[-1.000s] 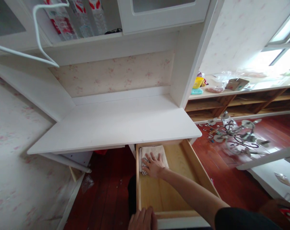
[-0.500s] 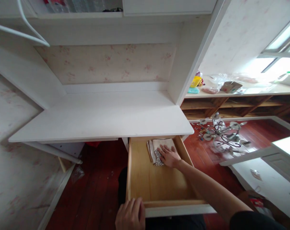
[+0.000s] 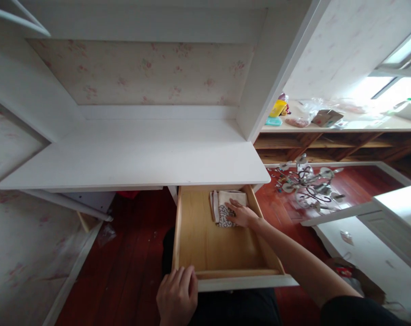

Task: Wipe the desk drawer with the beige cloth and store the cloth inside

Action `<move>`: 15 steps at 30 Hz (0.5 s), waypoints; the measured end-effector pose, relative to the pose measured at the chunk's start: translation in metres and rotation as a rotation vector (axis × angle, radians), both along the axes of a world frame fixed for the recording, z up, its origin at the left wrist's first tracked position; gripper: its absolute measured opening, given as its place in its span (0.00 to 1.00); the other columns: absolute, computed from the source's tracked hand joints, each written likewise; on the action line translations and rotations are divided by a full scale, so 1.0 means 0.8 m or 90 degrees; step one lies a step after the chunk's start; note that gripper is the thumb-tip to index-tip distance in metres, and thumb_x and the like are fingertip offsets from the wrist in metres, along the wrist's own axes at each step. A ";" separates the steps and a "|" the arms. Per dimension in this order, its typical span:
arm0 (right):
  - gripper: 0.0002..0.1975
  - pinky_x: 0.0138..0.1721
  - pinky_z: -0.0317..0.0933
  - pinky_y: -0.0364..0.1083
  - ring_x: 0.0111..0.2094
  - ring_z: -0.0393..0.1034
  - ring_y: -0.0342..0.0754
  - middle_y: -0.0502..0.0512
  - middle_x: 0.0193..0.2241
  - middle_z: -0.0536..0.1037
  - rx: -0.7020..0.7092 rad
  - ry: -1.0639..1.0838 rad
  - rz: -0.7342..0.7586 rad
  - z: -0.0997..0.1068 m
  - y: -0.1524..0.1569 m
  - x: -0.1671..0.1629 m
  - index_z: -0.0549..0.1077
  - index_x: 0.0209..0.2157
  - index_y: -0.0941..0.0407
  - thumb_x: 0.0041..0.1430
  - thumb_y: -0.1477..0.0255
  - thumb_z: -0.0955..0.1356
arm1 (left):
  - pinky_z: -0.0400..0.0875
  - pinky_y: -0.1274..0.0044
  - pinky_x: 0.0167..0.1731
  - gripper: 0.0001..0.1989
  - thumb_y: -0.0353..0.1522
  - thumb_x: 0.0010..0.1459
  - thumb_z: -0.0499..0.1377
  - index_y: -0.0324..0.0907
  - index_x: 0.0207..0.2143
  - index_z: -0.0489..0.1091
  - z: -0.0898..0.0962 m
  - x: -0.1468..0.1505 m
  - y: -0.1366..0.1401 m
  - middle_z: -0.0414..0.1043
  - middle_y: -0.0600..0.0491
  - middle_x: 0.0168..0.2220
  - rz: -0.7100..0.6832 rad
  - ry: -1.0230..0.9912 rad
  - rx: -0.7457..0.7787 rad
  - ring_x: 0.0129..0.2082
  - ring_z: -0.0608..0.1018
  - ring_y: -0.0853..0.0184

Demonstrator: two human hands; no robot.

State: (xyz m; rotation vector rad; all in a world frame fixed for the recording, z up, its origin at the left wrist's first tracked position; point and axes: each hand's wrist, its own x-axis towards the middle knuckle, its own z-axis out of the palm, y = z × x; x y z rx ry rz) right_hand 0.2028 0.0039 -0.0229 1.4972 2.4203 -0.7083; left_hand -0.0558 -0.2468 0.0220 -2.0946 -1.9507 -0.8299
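Folded beige patterned cloth [image 3: 226, 206] lies in the open pale wooden drawer's [image 3: 205, 244] far right corner; right hand [image 3: 242, 215] fingers press flat on it, left hand [image 3: 178, 296] grips the drawer front

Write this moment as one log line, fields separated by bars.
left hand: on drawer front edge | right hand: flat on folded cloth | cloth: drawer's far right corner | drawer: open
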 end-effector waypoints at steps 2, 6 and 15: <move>0.37 0.62 0.53 0.54 0.67 0.46 0.56 0.61 0.69 0.48 -0.003 -0.002 0.002 0.003 -0.007 0.004 0.53 0.66 0.53 0.58 0.58 0.64 | 0.60 0.73 0.32 0.08 0.29 0.62 0.54 0.45 0.35 0.73 0.000 0.000 0.000 0.75 0.57 0.27 -0.005 -0.001 -0.006 0.27 0.74 0.69; 0.37 0.61 0.55 0.56 0.66 0.51 0.59 0.61 0.69 0.49 -0.017 0.004 0.018 0.009 -0.038 0.012 0.55 0.66 0.51 0.57 0.59 0.65 | 0.61 0.73 0.32 0.07 0.29 0.61 0.55 0.45 0.35 0.73 -0.001 -0.001 0.000 0.75 0.57 0.27 -0.001 -0.006 -0.023 0.28 0.75 0.69; 0.28 0.55 0.64 0.54 0.55 0.68 0.59 0.59 0.63 0.64 -0.003 0.022 0.107 0.010 -0.137 0.048 0.71 0.56 0.48 0.51 0.63 0.71 | 0.60 0.73 0.32 0.07 0.29 0.62 0.54 0.45 0.35 0.73 0.001 -0.001 0.001 0.73 0.56 0.25 -0.008 0.001 -0.043 0.27 0.74 0.69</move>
